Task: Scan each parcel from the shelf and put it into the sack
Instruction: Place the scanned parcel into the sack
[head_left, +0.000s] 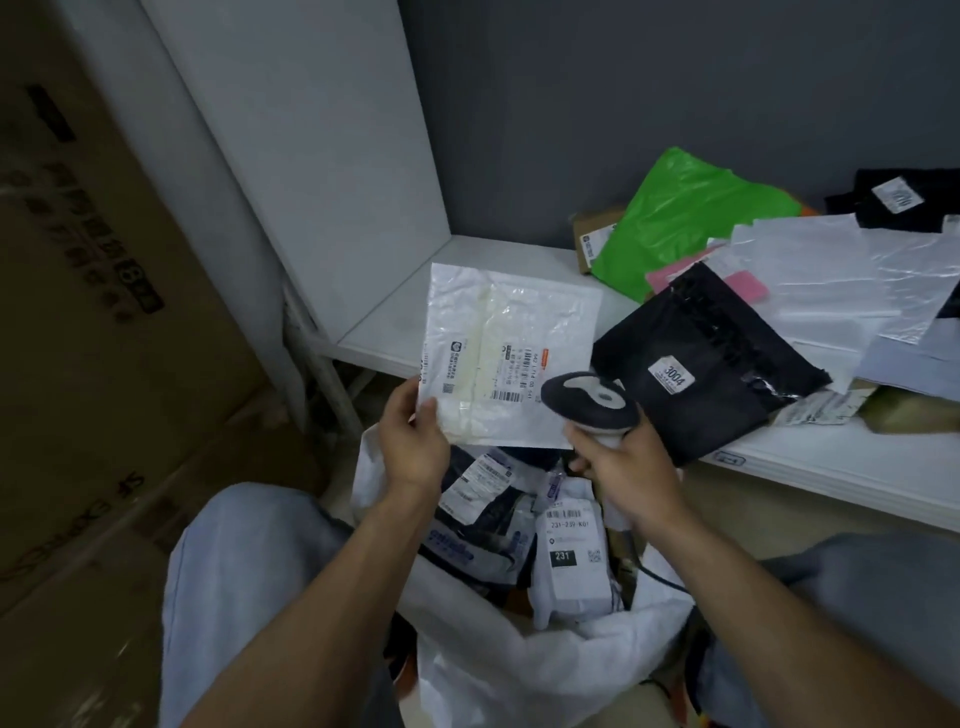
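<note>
Left hand (415, 441) pinches a white parcel (511, 358) by its corner above the sack (498, 660); right hand (631, 467) grips the scanner (589, 402), its head beside the parcel's label.

**Shelf free at its left end, sack mouth partly covered**

The shelf (400, 306) is bare only between the white side panel (311, 156) and the black parcel (711, 364), which overhangs its front edge; further right a parcel pile (810, 270) covers it. Below, the open sack (483, 665) holds parcels (571, 561); the white parcel (509, 353) in the left hand (415, 441) and the scanner (592, 400) in the right hand (623, 467) stand above its far rim.
</note>
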